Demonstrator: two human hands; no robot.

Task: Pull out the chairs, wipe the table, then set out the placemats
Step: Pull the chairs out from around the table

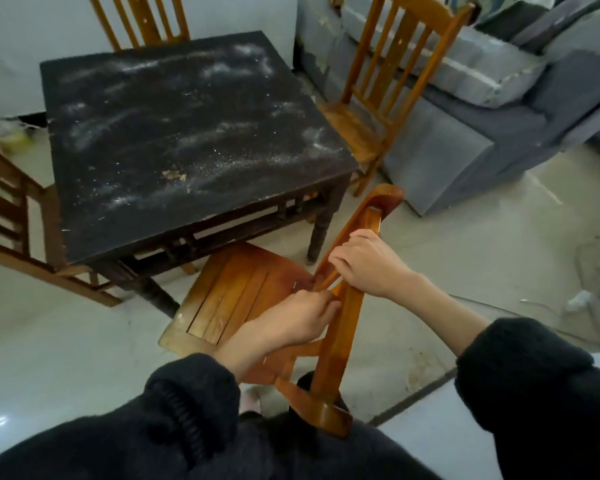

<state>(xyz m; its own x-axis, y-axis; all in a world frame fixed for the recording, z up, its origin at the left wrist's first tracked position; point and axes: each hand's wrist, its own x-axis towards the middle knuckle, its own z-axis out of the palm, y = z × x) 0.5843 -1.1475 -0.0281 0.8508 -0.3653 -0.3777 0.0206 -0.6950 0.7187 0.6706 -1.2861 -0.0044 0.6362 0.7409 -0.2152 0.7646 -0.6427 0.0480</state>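
I see a black table dusted white, orange-brown chairs, a grey sofa, black sleeves

A grey sofa with cushions stands on the pale floor.

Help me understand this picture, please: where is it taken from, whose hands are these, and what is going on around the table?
There is no machine here. The one picture comes from a wide-angle camera worn on a person's head, looking forward and down, so the dark sleeves at the bottom are that person's own arms.

Both hands grip the back of the near chair: the left hand lower on the slats, the right hand higher up. Its seat sticks out from under the table edge.

The dark table is streaked with white powder and some crumbs, so it has not been wiped. Three more chairs stand at the other sides, for example the right chair. A grey sofa stands behind that one. I see no placemats.
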